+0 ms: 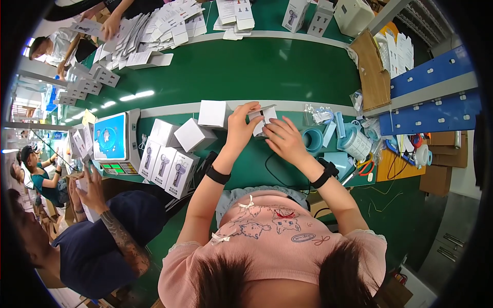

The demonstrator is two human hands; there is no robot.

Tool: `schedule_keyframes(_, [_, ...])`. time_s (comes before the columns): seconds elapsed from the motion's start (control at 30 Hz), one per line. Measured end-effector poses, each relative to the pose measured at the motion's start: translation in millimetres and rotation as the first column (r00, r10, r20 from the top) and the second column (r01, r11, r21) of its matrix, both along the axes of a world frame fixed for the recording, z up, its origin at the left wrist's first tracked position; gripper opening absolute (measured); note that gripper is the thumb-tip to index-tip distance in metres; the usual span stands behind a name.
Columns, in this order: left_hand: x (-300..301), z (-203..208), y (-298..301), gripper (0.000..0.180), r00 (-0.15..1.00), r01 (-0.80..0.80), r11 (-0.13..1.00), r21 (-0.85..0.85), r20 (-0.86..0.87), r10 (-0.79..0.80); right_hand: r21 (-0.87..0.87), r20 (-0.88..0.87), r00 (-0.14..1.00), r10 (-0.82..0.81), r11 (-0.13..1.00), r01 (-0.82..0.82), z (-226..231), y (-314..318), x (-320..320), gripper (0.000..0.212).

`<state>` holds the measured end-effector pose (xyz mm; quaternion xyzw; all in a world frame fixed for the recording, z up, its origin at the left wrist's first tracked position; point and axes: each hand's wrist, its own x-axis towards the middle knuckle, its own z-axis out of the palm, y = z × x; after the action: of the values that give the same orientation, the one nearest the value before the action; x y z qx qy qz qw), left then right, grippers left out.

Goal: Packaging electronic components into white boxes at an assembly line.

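Note:
A small white carton (265, 116) stands between my hands at the middle of the bench, its top flap raised. My left hand (241, 126) grips the carton's left side, thumb and fingers at the flap. From the right, my right hand (285, 139) holds the carton with its fingertips, the outer fingers spread. Left of my hands are plain white boxes (213, 113) and a row of printed white boxes (181, 173) showing a handheld device. What is inside the carton cannot be made out.
Left stands a weighing scale (110, 137) with a blue-lit top. Tape rolls (311, 139), scissors (365, 168) and plastic bags lie right. Flat cartons (177, 18) pile up beyond. A co-worker (97, 241) sits close at left; another person's hand (111, 25) reaches among the flat cartons.

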<state>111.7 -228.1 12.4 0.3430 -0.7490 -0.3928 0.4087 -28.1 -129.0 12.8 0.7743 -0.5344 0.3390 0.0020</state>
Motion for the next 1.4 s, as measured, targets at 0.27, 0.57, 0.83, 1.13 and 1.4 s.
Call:
schedule_keyframes(0.27, [7.5,-16.5,-1.4,0.038,0.999,0.039,0.993,-0.11,0.015,-0.038,0.061,0.179,0.977,-0.117,0.992,0.108,-11.0,-0.2,9.3,0.024])
schedule_keyframes(0.57, [21.2,9.7,7.8,0.037,0.95,0.306,0.928,-0.213,0.127,-0.285,0.393,0.625,0.709,-0.327,0.916,0.076,-23.1,-5.9,12.5,0.034])
schedule_keyframes(0.83, [21.2,-9.1,19.5,0.045,0.945,0.282,0.936,-0.211,0.23,-0.232,0.344,0.887,0.414,-0.206,0.892,-0.294,-54.9,-10.0,-14.9,0.061])
schedule_keyframes(1.13, [21.7,-11.9,18.3,0.052,0.887,0.341,0.864,-0.371,0.432,-0.165,0.323,0.485,0.874,0.036,0.921,-0.217,-15.9,-4.9,-30.4,0.052])
schedule_keyframes(1.4, [20.2,-18.2,20.2,0.045,0.879,0.343,0.762,-0.549,0.473,-0.055,0.098,0.36,0.926,0.113,0.983,-0.158,-11.5,-11.7,-28.6,0.036])
